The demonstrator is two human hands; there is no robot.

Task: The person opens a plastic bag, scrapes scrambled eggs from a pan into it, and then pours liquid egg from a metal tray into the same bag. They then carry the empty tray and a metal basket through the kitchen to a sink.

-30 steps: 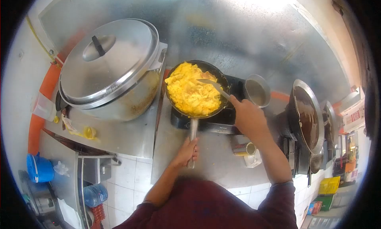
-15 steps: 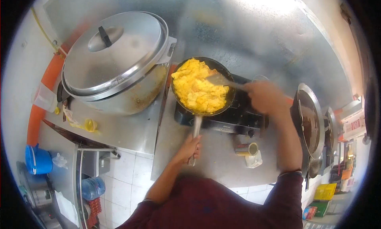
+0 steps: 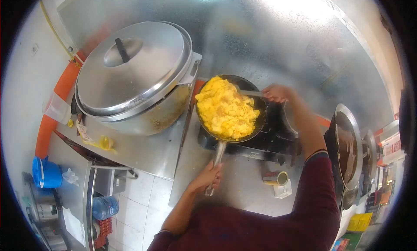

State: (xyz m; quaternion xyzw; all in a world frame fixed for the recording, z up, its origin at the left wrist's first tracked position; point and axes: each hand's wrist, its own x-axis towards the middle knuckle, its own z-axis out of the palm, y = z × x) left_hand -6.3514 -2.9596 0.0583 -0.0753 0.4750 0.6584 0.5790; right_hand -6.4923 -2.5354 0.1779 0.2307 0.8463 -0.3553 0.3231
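Roughly between both hands [image 3: 209, 177] [image 3: 277, 93], the pan [image 3: 260, 105]

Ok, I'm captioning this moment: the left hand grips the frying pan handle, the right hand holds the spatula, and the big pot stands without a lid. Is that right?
Not quite: the head view shows the big pot with its lid on. The left hand does grip the frying pan handle, and the right hand holds the spatula.
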